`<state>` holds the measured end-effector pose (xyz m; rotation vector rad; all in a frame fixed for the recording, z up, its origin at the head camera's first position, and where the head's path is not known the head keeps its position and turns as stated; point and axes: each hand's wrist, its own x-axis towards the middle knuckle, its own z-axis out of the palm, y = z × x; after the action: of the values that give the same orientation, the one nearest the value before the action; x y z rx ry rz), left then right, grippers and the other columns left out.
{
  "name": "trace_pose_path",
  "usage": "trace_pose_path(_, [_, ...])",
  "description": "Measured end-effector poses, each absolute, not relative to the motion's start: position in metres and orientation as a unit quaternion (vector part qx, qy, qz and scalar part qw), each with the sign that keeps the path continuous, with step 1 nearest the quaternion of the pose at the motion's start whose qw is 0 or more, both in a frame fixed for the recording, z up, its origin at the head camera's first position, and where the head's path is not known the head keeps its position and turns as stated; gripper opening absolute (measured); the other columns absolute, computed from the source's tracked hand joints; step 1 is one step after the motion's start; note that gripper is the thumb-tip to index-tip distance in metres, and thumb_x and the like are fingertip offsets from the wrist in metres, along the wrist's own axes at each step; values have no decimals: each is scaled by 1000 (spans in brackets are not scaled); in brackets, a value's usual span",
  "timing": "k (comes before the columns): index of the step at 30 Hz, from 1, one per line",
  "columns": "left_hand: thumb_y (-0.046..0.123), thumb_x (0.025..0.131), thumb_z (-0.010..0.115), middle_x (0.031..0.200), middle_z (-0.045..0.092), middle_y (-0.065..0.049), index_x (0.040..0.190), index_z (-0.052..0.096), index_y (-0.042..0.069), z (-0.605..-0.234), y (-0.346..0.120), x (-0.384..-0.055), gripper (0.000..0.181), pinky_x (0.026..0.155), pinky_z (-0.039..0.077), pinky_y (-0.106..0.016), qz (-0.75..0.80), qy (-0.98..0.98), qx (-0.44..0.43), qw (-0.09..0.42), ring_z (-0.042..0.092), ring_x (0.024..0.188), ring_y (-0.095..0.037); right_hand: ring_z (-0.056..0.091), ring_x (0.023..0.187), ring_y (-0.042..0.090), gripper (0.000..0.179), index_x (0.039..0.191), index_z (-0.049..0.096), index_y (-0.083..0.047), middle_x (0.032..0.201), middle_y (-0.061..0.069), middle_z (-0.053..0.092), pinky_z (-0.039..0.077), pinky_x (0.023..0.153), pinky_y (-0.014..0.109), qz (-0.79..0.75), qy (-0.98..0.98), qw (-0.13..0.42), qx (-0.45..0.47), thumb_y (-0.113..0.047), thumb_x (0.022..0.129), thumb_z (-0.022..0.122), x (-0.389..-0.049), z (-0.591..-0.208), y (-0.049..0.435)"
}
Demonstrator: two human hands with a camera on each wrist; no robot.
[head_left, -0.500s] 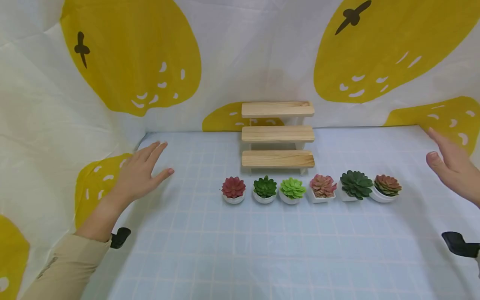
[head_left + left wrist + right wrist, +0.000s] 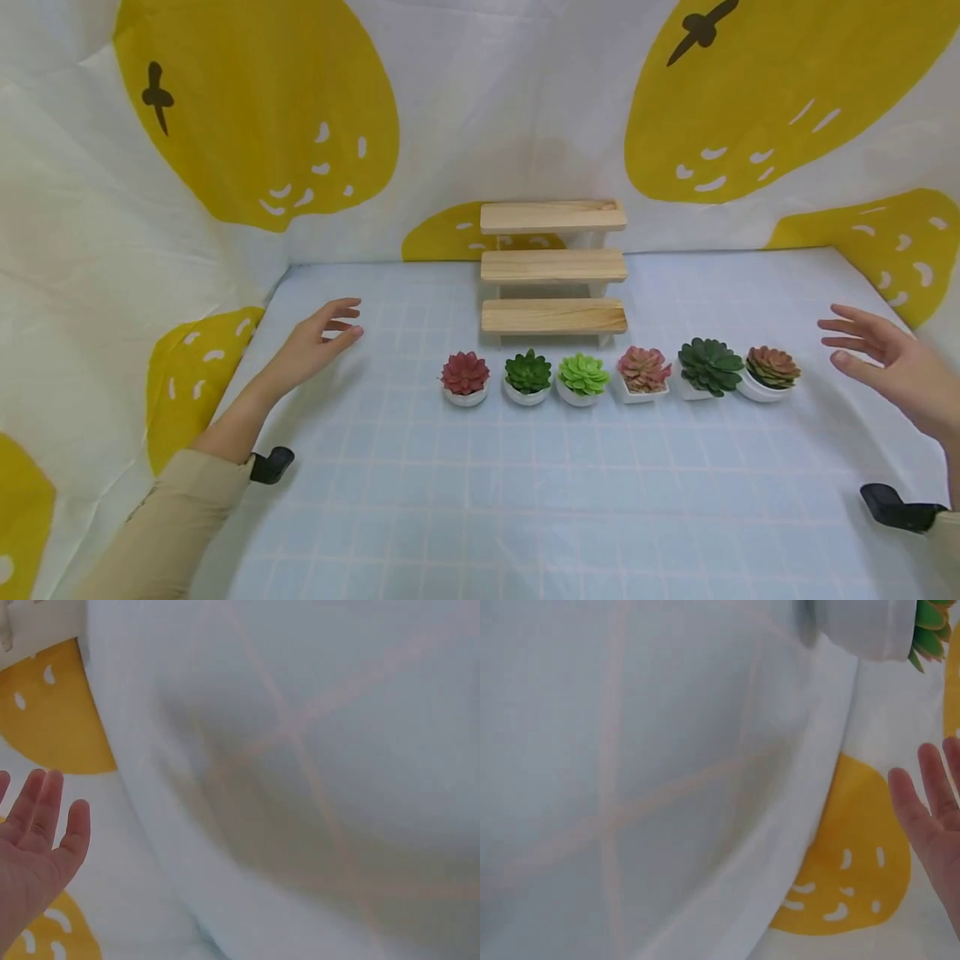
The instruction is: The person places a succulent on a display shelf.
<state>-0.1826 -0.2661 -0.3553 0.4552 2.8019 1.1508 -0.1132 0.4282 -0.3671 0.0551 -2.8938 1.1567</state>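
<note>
My left hand point(image 2: 313, 348) hovers over the left side of the table, fingers relaxed and holding nothing. On the far right, my right hand point(image 2: 892, 358) is likewise raised with loose fingers and nothing in it. Between them stands a row of small potted succulents: a dark red one point(image 2: 465, 373), a dark green one point(image 2: 528, 372), a bright green one point(image 2: 583, 375), a pink one point(image 2: 643, 371) in a square pot, a larger deep green one point(image 2: 711, 367), and a reddish-green one point(image 2: 772, 367), which is nearest my right hand. The right wrist view catches a white pot point(image 2: 866, 628) at its top edge.
Behind the row stands a three-step wooden shelf point(image 2: 553, 267) with bare planks. A pale blue checked cloth point(image 2: 465, 500) covers the table. White fabric with yellow fruit prints point(image 2: 510, 108) hangs at the back and sides.
Both hands have moved inward toward the row and slightly nearer the person. Their fingers have gone from spread to more relaxed. The plants and shelf stay in place.
</note>
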Motion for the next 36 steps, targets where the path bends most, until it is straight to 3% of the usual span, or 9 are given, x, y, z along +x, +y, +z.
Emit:
trace_pose_path(2, [33,95,54,130,49,-21,138,40,9,-360,-262,-186,51,95,39,-52,400,904,144,50,48,114,-35,34,94,-22,73,149,15,-32,124,-34,35,47,85,21,375,-927,1,25,-15,93,58,-113,-373,429])
trace_pose_path(4, [31,94,55,129,50,-20,136,42,8,-364,-256,-189,50,94,41,-49,419,895,139,61,49,113,-34,36,95,-22,74,149,17,-31,117,-36,34,40,66,5,375,-926,-9,33,-14,91,60,-113,-377,429])
trace_pose_path(6, [28,95,55,128,51,-20,136,43,5,-368,-250,-192,49,92,43,-47,441,884,134,75,50,112,-35,35,95,-22,76,149,17,-29,114,-37,32,44,64,9,377,-925,-21,43,-12,90,61,-114,-380,428])
trace_pose_path(8, [25,94,56,128,50,-22,136,42,2,-371,-244,-196,49,90,45,-46,467,869,132,93,51,111,-35,35,96,-21,77,150,18,-28,113,-37,32,51,74,27,382,-922,-34,53,-10,89,62,-113,-382,426])
trace_pose_path(11, [22,94,57,130,46,-23,137,39,0,-375,-235,-202,51,91,46,-46,507,842,130,131,50,113,-36,34,97,-20,78,150,18,-26,114,-37,31,51,74,40,377,-923,-54,61,-11,88,64,-113,-384,423])
trace_pose_path(13, [21,94,57,132,45,-23,138,37,1,-377,-229,-206,52,92,45,-47,523,826,131,162,48,115,-35,34,97,-19,78,150,19,-25,116,-36,31,51,76,33,378,-921,-64,65,-11,88,64,-112,-385,422])
trace_pose_path(15, [22,94,57,132,44,-21,138,37,2,-379,-223,-210,53,93,45,-46,526,818,134,191,47,117,-34,34,98,-18,78,149,20,-23,117,-35,31,45,69,15,377,-921,-71,70,-11,87,65,-112,-386,421])
trace_pose_path(18, [22,93,58,132,45,-20,139,37,5,-381,-215,-215,54,94,45,-44,525,810,135,223,47,117,-32,36,99,-17,76,148,23,-18,119,-32,33,39,68,7,379,-920,-76,70,-12,86,67,-112,-387,418])
trace_pose_path(36, [15,92,60,133,48,-17,141,36,7,-387,-156,-243,55,96,43,-38,600,745,89,276,51,114,-27,39,97,-15,65,139,36,-11,116,-28,39,41,70,9,372,-921,-87,74,-16,84,70,-116,-389,411])
